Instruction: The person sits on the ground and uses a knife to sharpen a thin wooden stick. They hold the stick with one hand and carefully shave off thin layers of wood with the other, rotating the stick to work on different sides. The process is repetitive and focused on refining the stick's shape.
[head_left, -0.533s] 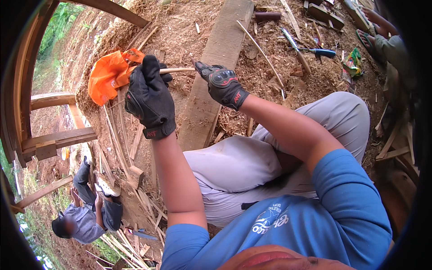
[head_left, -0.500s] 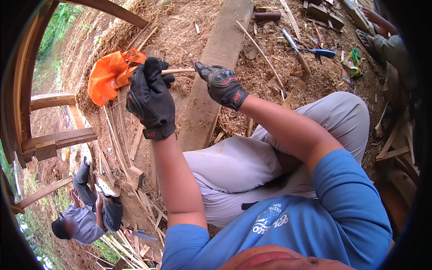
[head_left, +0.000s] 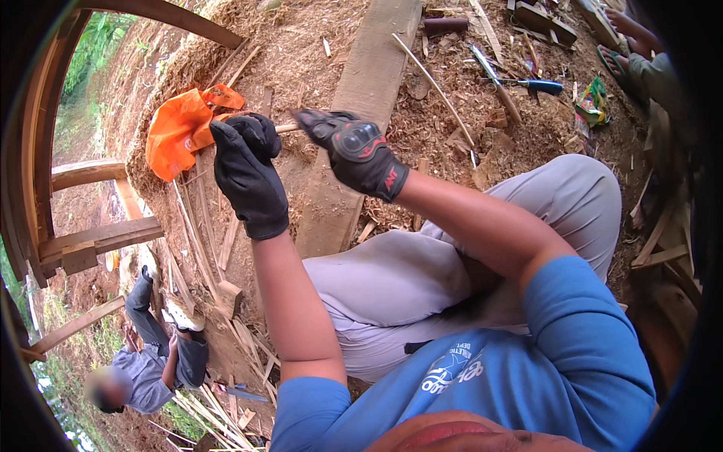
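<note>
Both my hands wear black gloves. My left hand (head_left: 252, 177) is closed around a thin, pale wooden stick (head_left: 287, 128), its fingers curled in near an orange plastic bag (head_left: 177, 134). Only a short length of the stick shows between the two gloves. My right hand (head_left: 352, 145) grips the stick's other end, above a wide wooden plank (head_left: 331, 211). Its fingertips are somewhat blurred and cover that end of the stick.
Wood shavings cover the ground. A blue-handled tool (head_left: 544, 87) and a blade with a wooden handle (head_left: 498, 89) lie at the upper right. A long thin stick (head_left: 437, 90) lies beside the plank. One person (head_left: 154, 369) sits at lower left; another person's arm (head_left: 636, 32) shows at upper right.
My right hand has moved left along the stick, closer to my left hand, and less of the stick shows between them. My left hand has turned slightly.
</note>
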Action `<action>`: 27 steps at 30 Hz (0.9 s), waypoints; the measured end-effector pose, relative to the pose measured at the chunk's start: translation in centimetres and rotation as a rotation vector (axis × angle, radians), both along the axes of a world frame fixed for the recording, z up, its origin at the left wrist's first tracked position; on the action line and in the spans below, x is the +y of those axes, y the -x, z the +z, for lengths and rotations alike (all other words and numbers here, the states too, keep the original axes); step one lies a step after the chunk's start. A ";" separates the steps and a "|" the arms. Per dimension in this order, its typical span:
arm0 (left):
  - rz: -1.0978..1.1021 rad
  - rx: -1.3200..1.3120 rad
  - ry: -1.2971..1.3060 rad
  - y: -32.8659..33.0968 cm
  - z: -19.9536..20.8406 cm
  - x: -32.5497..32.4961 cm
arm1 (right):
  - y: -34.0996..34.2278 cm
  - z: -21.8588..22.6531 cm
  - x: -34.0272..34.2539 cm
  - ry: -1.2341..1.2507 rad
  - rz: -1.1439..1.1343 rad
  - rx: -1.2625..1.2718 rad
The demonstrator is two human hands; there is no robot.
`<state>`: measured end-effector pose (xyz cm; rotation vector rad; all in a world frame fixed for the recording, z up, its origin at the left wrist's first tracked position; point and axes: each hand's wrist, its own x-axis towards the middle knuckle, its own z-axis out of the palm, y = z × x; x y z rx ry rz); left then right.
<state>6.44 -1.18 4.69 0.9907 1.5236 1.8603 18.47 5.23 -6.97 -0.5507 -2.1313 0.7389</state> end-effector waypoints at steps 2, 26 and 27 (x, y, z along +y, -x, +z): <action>0.016 -0.044 0.005 -0.2 -0.2 -0.3 | -0.3 0.1 -0.2 0.094 0.048 -0.135; 0.006 -0.403 -0.248 0.9 -3.0 2.6 | 0.4 -1.2 -0.3 0.131 -0.010 -0.046; 0.095 -0.436 -0.240 0.1 -2.8 2.7 | -0.3 -3.1 0.7 0.175 -0.024 -0.136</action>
